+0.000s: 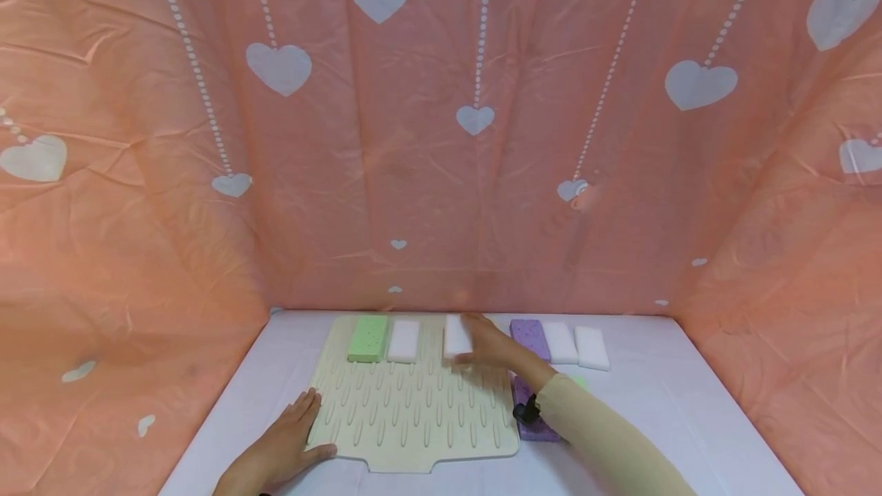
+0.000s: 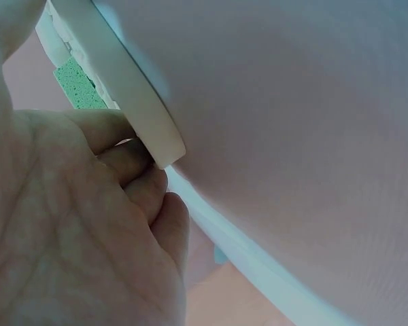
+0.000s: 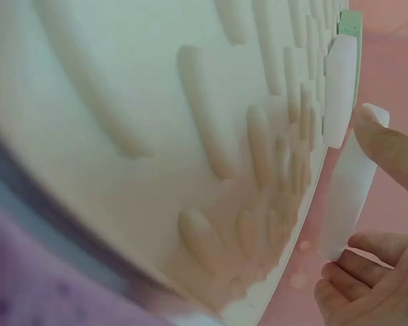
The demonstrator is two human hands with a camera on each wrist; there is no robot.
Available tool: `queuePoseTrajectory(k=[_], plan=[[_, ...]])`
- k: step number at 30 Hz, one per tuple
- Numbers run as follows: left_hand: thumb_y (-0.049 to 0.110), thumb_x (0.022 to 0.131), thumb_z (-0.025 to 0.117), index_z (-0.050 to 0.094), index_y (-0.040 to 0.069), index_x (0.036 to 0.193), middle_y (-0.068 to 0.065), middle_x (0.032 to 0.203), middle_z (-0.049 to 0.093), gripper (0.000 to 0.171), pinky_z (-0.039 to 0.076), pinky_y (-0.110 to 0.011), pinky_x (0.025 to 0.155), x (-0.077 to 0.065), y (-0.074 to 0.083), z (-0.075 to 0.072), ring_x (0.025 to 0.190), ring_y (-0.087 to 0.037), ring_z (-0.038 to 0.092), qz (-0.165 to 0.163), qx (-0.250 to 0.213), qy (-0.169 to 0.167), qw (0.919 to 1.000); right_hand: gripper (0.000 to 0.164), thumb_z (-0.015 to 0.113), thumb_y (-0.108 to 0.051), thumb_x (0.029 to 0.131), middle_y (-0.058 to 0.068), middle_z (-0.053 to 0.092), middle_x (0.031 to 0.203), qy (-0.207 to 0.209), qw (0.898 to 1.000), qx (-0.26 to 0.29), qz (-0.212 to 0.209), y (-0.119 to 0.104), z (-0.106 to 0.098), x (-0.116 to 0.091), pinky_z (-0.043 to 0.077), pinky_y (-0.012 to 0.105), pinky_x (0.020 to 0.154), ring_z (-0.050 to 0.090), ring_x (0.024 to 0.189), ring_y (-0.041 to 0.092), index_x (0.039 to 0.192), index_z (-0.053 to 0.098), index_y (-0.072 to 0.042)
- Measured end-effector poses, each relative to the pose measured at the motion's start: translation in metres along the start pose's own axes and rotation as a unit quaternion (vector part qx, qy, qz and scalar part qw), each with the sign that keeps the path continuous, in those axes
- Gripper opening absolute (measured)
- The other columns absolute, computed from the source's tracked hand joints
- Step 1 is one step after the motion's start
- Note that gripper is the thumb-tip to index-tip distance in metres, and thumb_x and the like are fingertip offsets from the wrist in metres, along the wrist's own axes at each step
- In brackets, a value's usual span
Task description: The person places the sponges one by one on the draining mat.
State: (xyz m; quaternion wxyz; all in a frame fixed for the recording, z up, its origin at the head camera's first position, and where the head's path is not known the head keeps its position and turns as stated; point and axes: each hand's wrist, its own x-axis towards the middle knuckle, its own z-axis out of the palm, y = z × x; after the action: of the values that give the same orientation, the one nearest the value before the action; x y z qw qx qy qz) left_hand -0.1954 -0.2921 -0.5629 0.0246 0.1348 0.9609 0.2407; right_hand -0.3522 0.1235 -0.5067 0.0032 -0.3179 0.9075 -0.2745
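A cream ridged mat [image 1: 413,419] lies on the white table. At its left front corner my left hand [image 1: 282,438] rests with the fingers along the edge; the left wrist view shows the fingertips against the mat's thick rim [image 2: 132,95]. My right hand [image 1: 485,343] grips a white sponge [image 1: 457,337] by its ends, over the far right part of the mat. In the right wrist view, thumb and fingers pinch the white sponge [image 3: 350,190] just off the ridges. On the mat's far left sit a green sponge [image 1: 368,339] and another white sponge [image 1: 403,341].
Right of the mat lie a purple sponge [image 1: 529,337] and two white sponges [image 1: 560,343] in a row. Nearer, another purple sponge [image 1: 537,431] sits partly under my right forearm, with a bit of green [image 1: 580,382] behind the sleeve. A pink heart-patterned curtain [image 1: 441,197] encloses the table.
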Motion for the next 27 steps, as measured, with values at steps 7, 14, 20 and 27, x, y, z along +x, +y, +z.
queuePoseTrajectory(k=[7, 14, 20, 27], plan=[[0.061, 0.086, 0.081, 0.035, -0.02, 0.156, -0.04, 0.166, 0.028, 0.116, 0.013, -0.06, 0.131, 0.0, 0.006, -0.005, 0.157, -0.057, 0.022, -0.013, -0.018, -0.017, 0.9996, 0.096, 0.092, -0.02, 0.086, 0.04, 0.043, 0.157, -0.007, 1.0, 0.004, 0.006, -0.001, 0.007, 0.006, 0.031, 0.06, 0.127, 0.039, 0.15, 0.053, 0.153, 0.038, 0.022], [0.062, 0.087, 0.079, 0.037, -0.021, 0.154, -0.041, 0.165, 0.03, 0.115, -0.005, -0.025, 0.131, -0.002, 0.007, -0.005, 0.155, -0.059, 0.024, -0.001, -0.006, -0.011, 0.9999, 0.096, 0.091, -0.022, 0.088, 0.036, 0.041, 0.161, -0.026, 0.999, 0.027, 0.038, -0.009, 0.009, 0.011, 0.029, 0.058, 0.129, 0.037, 0.153, 0.05, 0.157, 0.037, 0.016], [0.056, 0.088, 0.083, 0.036, -0.021, 0.154, -0.042, 0.164, 0.03, 0.112, 0.011, -0.051, 0.134, -0.001, 0.01, -0.007, 0.155, -0.059, 0.025, -0.002, 0.003, -0.02, 0.9998, 0.087, 0.094, -0.021, 0.085, 0.035, 0.049, 0.153, -0.025, 0.999, 0.024, 0.027, -0.013, 0.012, 0.015, 0.034, 0.059, 0.126, 0.046, 0.145, 0.05, 0.148, 0.047, 0.015], [0.054, 0.087, 0.084, 0.041, -0.021, 0.152, -0.041, 0.163, 0.035, 0.109, -0.002, -0.02, 0.129, 0.0, 0.003, -0.001, 0.154, -0.058, 0.028, 0.01, 0.017, 0.004, 0.9998, 0.091, 0.093, -0.022, 0.087, 0.034, 0.046, 0.157, -0.038, 0.998, 0.017, 0.042, -0.013, 0.017, 0.021, 0.032, 0.055, 0.128, 0.042, 0.15, 0.048, 0.153, 0.043, 0.015]])
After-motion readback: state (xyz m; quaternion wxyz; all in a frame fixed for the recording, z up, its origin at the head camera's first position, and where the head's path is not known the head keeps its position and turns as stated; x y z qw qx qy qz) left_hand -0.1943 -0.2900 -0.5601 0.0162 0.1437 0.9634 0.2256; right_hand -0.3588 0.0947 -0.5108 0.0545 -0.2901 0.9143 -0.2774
